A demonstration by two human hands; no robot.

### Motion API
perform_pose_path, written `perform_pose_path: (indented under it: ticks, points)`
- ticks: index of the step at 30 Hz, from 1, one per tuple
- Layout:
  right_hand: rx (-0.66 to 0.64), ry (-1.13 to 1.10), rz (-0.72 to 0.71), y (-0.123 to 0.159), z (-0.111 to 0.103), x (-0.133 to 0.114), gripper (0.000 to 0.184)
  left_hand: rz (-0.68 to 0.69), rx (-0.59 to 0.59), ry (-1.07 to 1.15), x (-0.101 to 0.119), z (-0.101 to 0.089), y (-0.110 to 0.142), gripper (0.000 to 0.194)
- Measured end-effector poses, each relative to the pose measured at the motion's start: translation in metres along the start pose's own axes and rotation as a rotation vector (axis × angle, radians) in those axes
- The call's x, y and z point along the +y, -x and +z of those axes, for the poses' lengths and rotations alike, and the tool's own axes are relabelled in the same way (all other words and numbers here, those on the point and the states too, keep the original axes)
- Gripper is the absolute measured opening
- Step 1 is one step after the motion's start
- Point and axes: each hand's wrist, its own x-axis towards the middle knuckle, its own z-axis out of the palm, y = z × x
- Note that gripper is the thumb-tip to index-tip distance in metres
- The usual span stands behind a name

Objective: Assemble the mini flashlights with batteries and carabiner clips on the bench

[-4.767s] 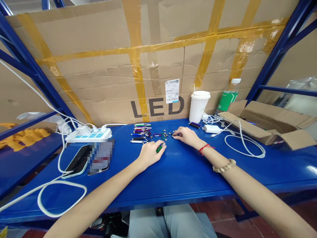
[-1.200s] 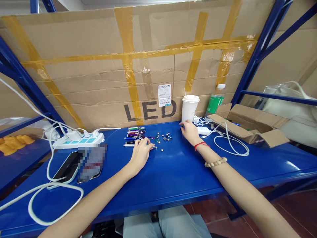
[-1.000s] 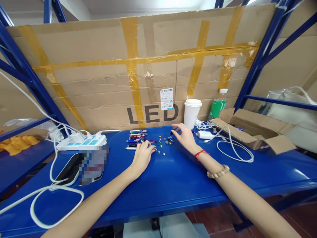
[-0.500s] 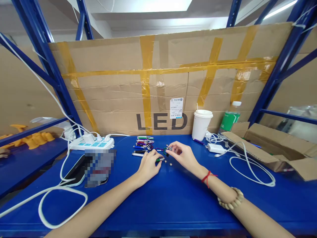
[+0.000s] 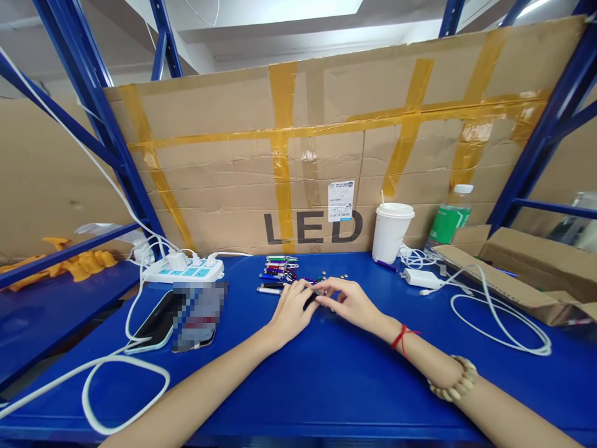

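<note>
My left hand [image 5: 290,312] is closed around a small dark tube [image 5: 310,299], much of which its fingers cover. The fingertips of my right hand [image 5: 349,303] meet the tube's right end in a pinch; whatever lies between them is hidden. Just beyond the hands, several tiny round silver pieces [image 5: 344,275] lie on the blue table [image 5: 298,386]. Left of them, a row of slim metal penlights [image 5: 275,275] in several colours, with clips at their right ends, lies beside my left fingers.
At left are a white power strip [image 5: 186,272], a phone [image 5: 156,320] and a blurred-out flat item [image 5: 198,317]. A white cup [image 5: 392,233], green-labelled bottle [image 5: 450,218], charger [image 5: 422,278] with cable and open cardboard box [image 5: 504,283] stand right. Cardboard [image 5: 224,186] walls the back.
My right hand has come down and against my left, closing the gap between them. The green tube seen in my left fingers no longer shows; a dark part does. The view has swung slightly left.
</note>
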Motion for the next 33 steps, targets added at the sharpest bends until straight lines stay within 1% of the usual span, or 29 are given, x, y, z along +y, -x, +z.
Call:
perform_pose_path:
  ticks: [2,5,7,10,13,15,17,21,25,29,33]
  points:
    - [-0.005,0.059,0.017,0.0,-0.003,0.002,0.03,-0.041,0.031,0.054,-0.004,0.001,-0.001,0.015]
    - [-0.009,0.319,0.005,0.0,-0.011,0.012,0.024,-0.094,0.093,0.145,-0.007,0.002,-0.002,0.019]
    - [-0.055,0.46,-0.02,0.0,-0.016,0.02,0.022,-0.103,0.111,0.184,-0.007,0.002,-0.002,0.022]
    - [-0.148,0.541,-0.028,-0.001,-0.018,0.028,0.025,-0.082,0.097,0.221,-0.003,0.0,-0.001,0.02]
    - [-0.205,0.58,-0.008,-0.002,-0.017,0.029,0.025,-0.049,0.035,0.225,0.002,-0.002,0.001,0.018]
    - [-0.212,0.597,0.007,-0.003,-0.017,0.028,0.022,-0.042,-0.011,0.217,0.004,-0.004,0.001,0.018]
    - [-0.2,0.592,0.031,-0.004,-0.017,0.027,0.019,-0.063,-0.039,0.209,0.005,-0.005,0.002,0.016]
    - [-0.162,0.561,0.092,-0.003,-0.018,0.025,0.019,-0.135,-0.057,0.226,0.006,-0.007,0.002,0.017]
    - [-0.155,0.61,0.152,-0.002,-0.018,0.021,0.02,-0.179,-0.053,0.279,0.005,-0.006,0.002,0.018]
    - [-0.112,0.555,0.231,-0.003,-0.018,0.019,0.016,-0.115,0.015,0.277,0.001,-0.002,0.001,0.016]
    - [-0.07,0.377,0.253,-0.004,-0.016,0.026,0.01,-0.049,0.056,0.243,-0.001,0.001,0.0,0.018]
